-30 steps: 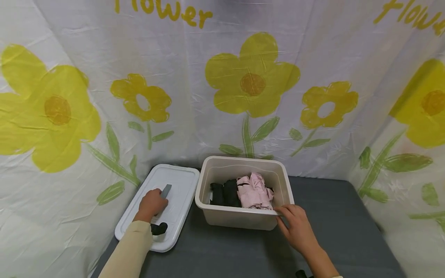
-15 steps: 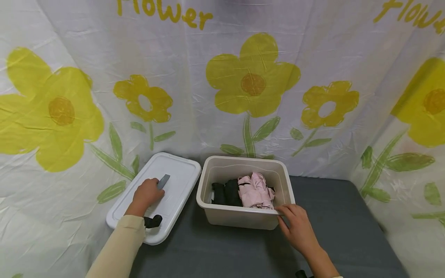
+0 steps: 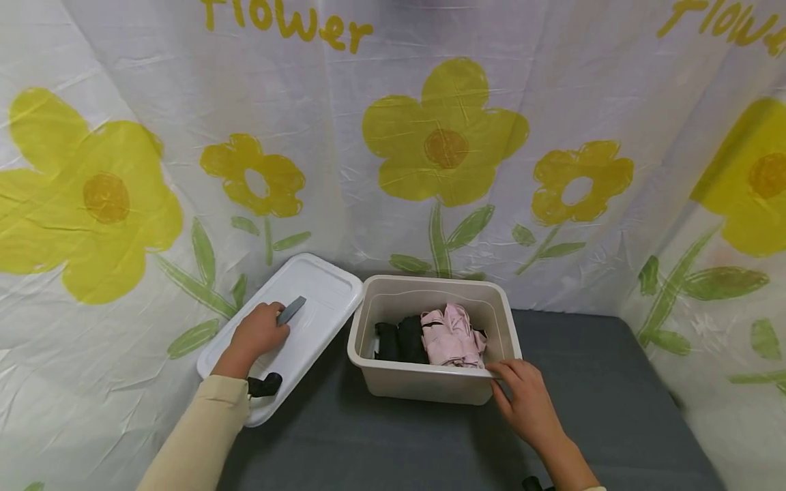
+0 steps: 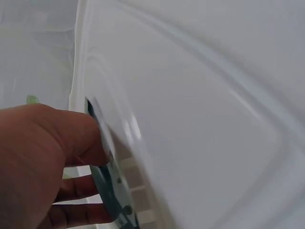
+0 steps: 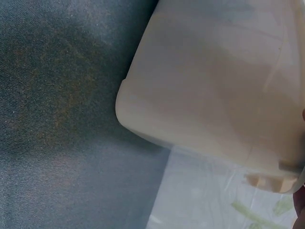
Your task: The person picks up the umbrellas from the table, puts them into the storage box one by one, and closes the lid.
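My left hand (image 3: 260, 332) grips the grey handle (image 3: 291, 310) of a white lid (image 3: 325, 290). The lid tilts, its far right corner beside the bin's left rim. Up close in the left wrist view, thumb and fingers pinch the handle (image 4: 108, 186) from both sides. My right hand (image 3: 522, 395) holds the front right corner of a beige storage bin (image 3: 424, 383), fingers over the rim and thumb below it. Inside the bin lie black rolled bundles (image 3: 400, 341) and a folded pink bundle (image 3: 451, 337). Only the bin's outer wall (image 5: 214, 86) and a sliver of hand show in the right wrist view.
Bin and lid are on a dark grey padded surface (image 3: 589, 402). Behind them hangs a white curtain (image 3: 344, 170) printed with yellow flowers, which also closes off both sides. Black wrist mounts (image 3: 265, 385) sit at the wrists.
The left hand has raised and tilted the lid, and its far corner has come up beside the bin's rim. The right hand and the bin have stayed put.
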`<move>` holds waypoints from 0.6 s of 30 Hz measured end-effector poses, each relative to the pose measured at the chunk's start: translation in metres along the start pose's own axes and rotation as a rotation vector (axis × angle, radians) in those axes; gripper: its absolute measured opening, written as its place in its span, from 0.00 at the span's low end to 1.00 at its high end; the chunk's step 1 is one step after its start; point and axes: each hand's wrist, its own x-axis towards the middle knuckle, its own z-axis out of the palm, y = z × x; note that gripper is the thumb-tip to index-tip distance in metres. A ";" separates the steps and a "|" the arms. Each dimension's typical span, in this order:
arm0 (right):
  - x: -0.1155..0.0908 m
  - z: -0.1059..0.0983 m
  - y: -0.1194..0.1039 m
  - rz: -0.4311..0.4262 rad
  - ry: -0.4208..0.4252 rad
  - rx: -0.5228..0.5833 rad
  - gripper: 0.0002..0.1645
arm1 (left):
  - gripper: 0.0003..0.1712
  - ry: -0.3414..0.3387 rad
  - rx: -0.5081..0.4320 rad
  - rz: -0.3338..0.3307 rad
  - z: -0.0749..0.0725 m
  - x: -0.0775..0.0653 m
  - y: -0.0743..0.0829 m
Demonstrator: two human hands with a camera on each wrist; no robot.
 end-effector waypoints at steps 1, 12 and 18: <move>0.000 0.000 0.000 0.000 0.000 0.000 0.18 | 0.26 -0.004 0.004 0.010 -0.001 0.000 0.001; -0.001 0.001 0.001 -0.001 0.016 0.008 0.19 | 0.25 -0.034 0.037 0.167 -0.009 0.000 0.011; -0.001 0.003 0.002 0.004 0.018 0.011 0.19 | 0.23 -0.051 0.069 0.205 -0.010 0.001 0.019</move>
